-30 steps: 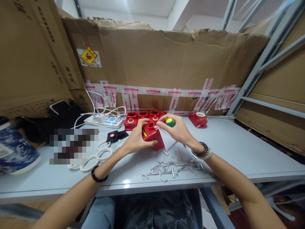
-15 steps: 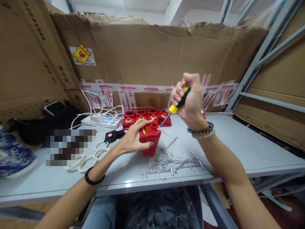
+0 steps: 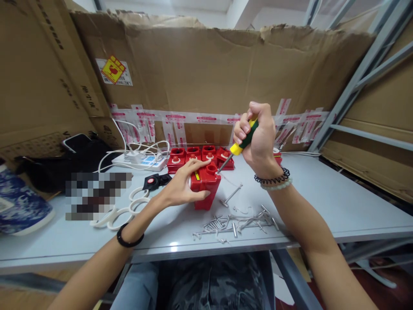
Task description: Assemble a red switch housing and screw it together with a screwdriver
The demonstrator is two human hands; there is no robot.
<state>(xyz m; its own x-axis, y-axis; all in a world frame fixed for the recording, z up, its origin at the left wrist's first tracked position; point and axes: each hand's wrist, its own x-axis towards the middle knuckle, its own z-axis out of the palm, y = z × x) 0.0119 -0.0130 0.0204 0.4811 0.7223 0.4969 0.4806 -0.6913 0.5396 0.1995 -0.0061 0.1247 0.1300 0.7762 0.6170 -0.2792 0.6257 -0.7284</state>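
Observation:
My left hand [image 3: 183, 183] is closed around a red plastic box [image 3: 208, 189] that stands on the table, with a round hole in its top and a yellow label. A screwdriver [image 3: 245, 138] with a yellow and green handle is gripped in my right hand [image 3: 260, 135]. Its shaft slants down to the left, and the tip meets the box's upper right edge. Behind the box stand several similar red boxes [image 3: 177, 165] with round openings and red buttons. In front lie small metal T-shaped bars [image 3: 235, 230] with thin white cords.
White rings [image 3: 119, 218] and black round parts [image 3: 151, 183] lie to the left. A white power strip [image 3: 142, 162] with tangled cables sits behind them. Cardboard [image 3: 193, 73] walls the back; a metal frame [image 3: 348, 90] rises at the right. A blue patterned object [image 3: 22, 202] stands far left.
The view has shifted slightly. Both hands keep their holds on the red box and the screwdriver, and the tip stays at the same edge of the box.

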